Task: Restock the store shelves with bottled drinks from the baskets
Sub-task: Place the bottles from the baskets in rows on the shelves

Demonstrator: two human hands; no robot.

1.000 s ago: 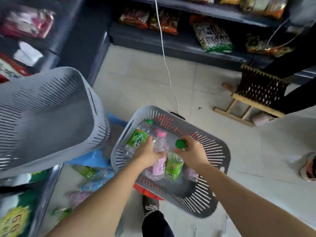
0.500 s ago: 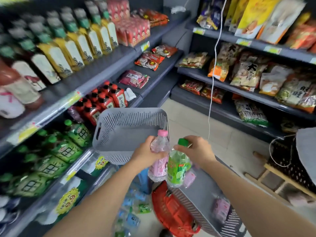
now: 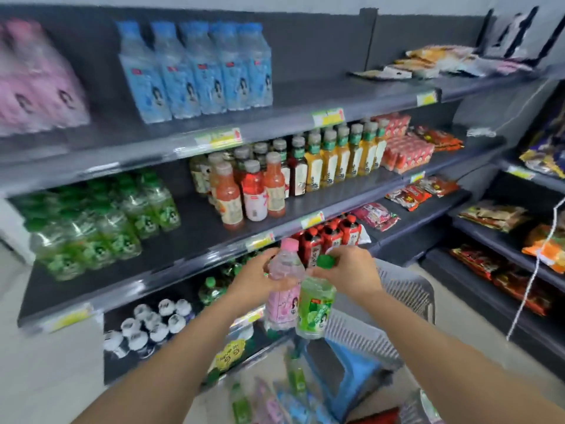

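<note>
My left hand [image 3: 255,280] grips a pink-capped bottle [image 3: 282,304] around its upper body. My right hand [image 3: 347,275] holds a green-capped bottle [image 3: 315,307] by its neck, right beside the pink one; the two bottles touch. Both hang upright in front of the dark shelf unit [image 3: 183,240], level with its lower shelves. Green bottles [image 3: 101,228] fill the left of the middle shelf. Pink bottles [image 3: 36,84] and blue bottles [image 3: 195,68] stand on the top shelf. A grey basket [image 3: 397,295] sits just behind my right hand.
Juice and tea bottles [image 3: 275,179] crowd the middle shelf; red bottles [image 3: 330,234] and white-capped bottles [image 3: 153,322] stand lower down. Snack packs [image 3: 501,270] line the right-hand shelves. A blue stool [image 3: 351,377] and loose bottles [image 3: 275,399] lie on the floor below. A white cord [image 3: 538,270] hangs at right.
Both hands lifted the pink and green bottles out of the grey basket and raised them in front of the shelves. My view swung up from the floor to the shelf unit.
</note>
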